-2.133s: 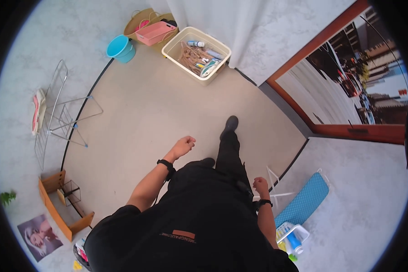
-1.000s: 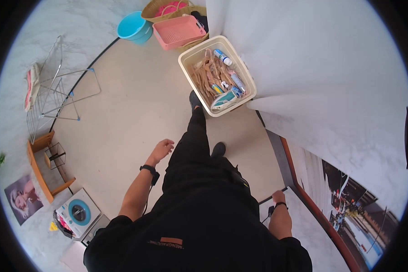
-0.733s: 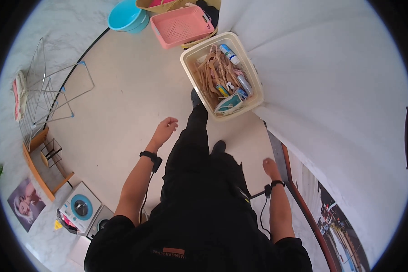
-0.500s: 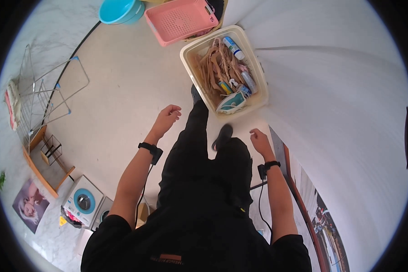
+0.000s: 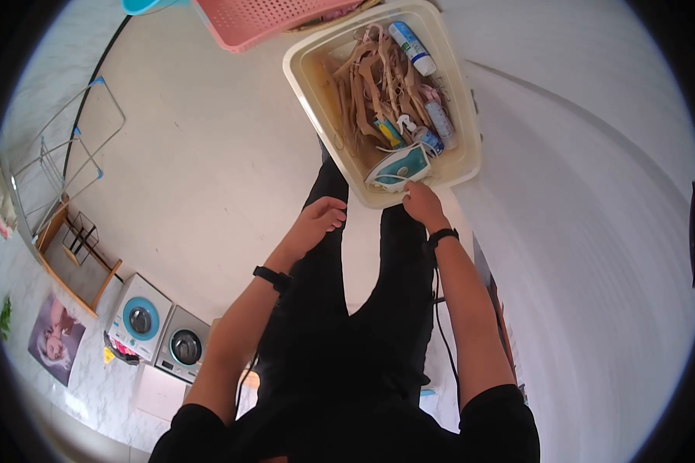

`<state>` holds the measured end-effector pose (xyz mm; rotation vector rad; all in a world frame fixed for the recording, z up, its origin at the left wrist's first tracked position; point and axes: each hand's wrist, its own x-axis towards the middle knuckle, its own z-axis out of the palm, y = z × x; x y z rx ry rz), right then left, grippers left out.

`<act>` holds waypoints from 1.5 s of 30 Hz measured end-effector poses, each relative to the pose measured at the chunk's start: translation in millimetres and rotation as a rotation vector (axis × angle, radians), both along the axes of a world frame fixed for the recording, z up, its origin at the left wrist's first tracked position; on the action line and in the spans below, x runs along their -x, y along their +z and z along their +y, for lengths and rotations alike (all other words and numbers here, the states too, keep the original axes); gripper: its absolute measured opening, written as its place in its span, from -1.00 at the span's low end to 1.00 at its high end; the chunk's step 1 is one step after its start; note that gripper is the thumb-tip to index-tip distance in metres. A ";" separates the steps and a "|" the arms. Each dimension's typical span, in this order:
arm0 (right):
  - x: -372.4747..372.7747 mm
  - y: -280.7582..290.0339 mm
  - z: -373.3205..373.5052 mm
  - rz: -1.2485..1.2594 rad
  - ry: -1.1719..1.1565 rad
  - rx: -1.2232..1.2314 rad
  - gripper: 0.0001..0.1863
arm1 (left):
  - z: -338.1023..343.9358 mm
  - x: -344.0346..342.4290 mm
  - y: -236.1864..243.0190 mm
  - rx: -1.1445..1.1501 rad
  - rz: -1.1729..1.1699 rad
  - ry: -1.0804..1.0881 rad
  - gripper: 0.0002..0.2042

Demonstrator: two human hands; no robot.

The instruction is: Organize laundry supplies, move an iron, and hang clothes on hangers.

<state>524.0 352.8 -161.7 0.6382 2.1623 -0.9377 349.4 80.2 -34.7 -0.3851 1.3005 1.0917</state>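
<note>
- A smooth, pale beige floor point(image 5: 208, 154) fills the centre.
- A white-grey marbled wall point(image 5: 62, 85) with a black base strip point(image 5: 106, 55) curves along the left.
- Near it are a silver metal drying rack point(image 5: 76, 132) and an orange-brown wooden shelf frame point(image 5: 52, 229).
- A white fabric curtain point(image 5: 579, 231) hangs on the right.

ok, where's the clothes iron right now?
Head view, upper half, just right of centre: the clothes iron lies inside the near end of the cream tub, beside the white-trigger spray bottle and hangers.
</note>
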 end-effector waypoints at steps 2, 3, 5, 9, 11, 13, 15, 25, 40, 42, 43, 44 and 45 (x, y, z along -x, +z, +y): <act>7.1 -19.3 5.3 -0.030 0.091 -0.041 -0.81 | 12.1 -13.5 -11.0 0.006 -0.037 0.045 -0.75; 8.2 -29.8 9.2 0.001 0.148 -0.081 -0.82 | 17.3 -21.6 -15.3 -0.006 -0.064 0.070 -0.76; 14.5 -43.0 14.1 0.015 0.152 -0.074 -0.83 | 19.7 -35.2 -24.9 -0.015 -0.107 0.067 -0.75; 39.1 -74.5 31.9 0.060 0.248 -0.158 -0.82 | 23.3 -49.4 -40.2 0.045 -0.203 0.083 -0.77; 48.8 -94.5 39.2 0.107 0.168 -0.159 -0.80 | 25.0 -46.5 -44.3 0.069 -0.297 0.194 -0.78; 60.9 -116.8 47.6 0.157 0.085 -0.160 -0.79 | 31.0 -41.7 -46.9 0.070 -0.304 0.230 -0.78; 76.6 -138.6 53.0 0.127 0.161 -0.325 -0.70 | 34.8 -37.1 -49.3 0.079 -0.304 0.264 -0.79; 84.0 -198.7 60.8 0.053 0.215 -0.488 -0.58 | 53.0 -41.7 -58.1 0.041 -0.283 0.362 -0.77; 153.4 -44.7 58.5 0.594 -0.217 0.210 -0.64 | 82.8 4.5 -88.9 0.126 0.380 0.063 -0.56; 174.7 -8.5 36.3 0.528 -0.284 0.429 -0.61 | 98.2 25.7 -89.5 0.131 0.639 0.002 -0.45; 179.6 6.6 20.2 0.525 -0.284 0.426 -0.61 | 103.8 32.8 -88.0 0.139 0.899 -0.061 -0.34; 184.5 22.4 4.8 0.452 -0.389 0.551 -0.65 | 106.9 40.3 -82.3 0.134 0.897 -0.058 -0.34; 187.1 28.4 -2.5 0.377 -0.497 0.679 -0.68 | 105.7 49.3 -77.1 0.145 0.721 0.011 -0.29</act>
